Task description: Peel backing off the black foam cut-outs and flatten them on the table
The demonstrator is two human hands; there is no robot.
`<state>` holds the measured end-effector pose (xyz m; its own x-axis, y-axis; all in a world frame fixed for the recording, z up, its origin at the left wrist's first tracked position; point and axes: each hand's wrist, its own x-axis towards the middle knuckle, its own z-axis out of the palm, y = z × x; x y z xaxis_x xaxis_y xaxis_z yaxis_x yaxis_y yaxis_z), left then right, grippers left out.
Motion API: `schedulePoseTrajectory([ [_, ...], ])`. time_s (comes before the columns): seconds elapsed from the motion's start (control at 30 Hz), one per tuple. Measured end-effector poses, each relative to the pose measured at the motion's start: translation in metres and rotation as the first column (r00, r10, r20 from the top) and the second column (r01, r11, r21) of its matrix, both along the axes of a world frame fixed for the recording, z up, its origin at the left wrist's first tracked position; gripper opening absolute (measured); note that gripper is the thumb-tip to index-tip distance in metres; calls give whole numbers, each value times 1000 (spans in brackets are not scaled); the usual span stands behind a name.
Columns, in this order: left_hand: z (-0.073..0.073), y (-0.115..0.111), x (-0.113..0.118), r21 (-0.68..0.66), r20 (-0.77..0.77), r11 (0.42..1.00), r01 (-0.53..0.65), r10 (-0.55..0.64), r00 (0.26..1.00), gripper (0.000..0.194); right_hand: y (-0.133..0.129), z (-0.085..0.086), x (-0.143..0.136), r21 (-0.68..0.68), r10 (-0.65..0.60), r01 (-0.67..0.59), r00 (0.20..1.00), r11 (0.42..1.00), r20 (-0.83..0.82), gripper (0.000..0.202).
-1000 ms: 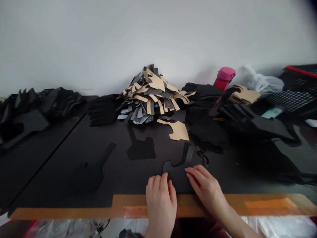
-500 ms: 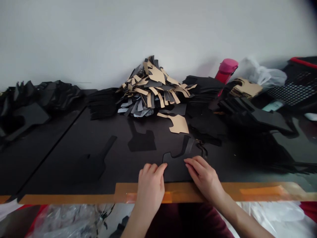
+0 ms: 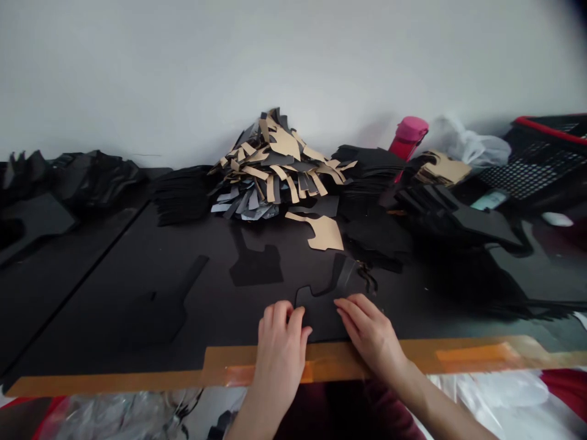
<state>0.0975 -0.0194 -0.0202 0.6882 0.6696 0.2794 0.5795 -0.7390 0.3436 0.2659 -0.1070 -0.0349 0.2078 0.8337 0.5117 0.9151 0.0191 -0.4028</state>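
Note:
Flat on the table in front of me lies a black cut-out piece with a notched top edge and a narrow arm at upper right. My left hand is closed at its left edge, fingers curled and thumb low against it. Thumb and forefinger of my right hand pinch together on the piece's right side. Behind it rest another black cut-out and a tan cut-out; a further black cut-out lies to the left.
A heap of tan, black and grey offcuts leans toward the wall. Black stacks flank it, one at left, one at right. A pink-capped bottle, a plastic bag and a black basket stand back right. Brown tape covers the front edge.
The view has shifted slightly, so things appear a little further left. My left thumb has moved down from the piece's edge; my right hand stays at the same place on it.

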Motion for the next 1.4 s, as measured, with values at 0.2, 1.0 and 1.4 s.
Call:
schedulePoseTrajectory([
  [0.2,-10,4,5,118,64,968,221,-229,971,34,-1,-4,-1,3,15,-15,995,1000,99,22],
  [1.0,-3,9,15,-94,-1,950,299,-300,954,36,6,4,19,-56,58,-73,971,996,-233,28],
  [1.4,-7,-3,41,29,42,995,92,-93,995,9,57,16,54,-60,22,-87,724,994,-690,47],
])
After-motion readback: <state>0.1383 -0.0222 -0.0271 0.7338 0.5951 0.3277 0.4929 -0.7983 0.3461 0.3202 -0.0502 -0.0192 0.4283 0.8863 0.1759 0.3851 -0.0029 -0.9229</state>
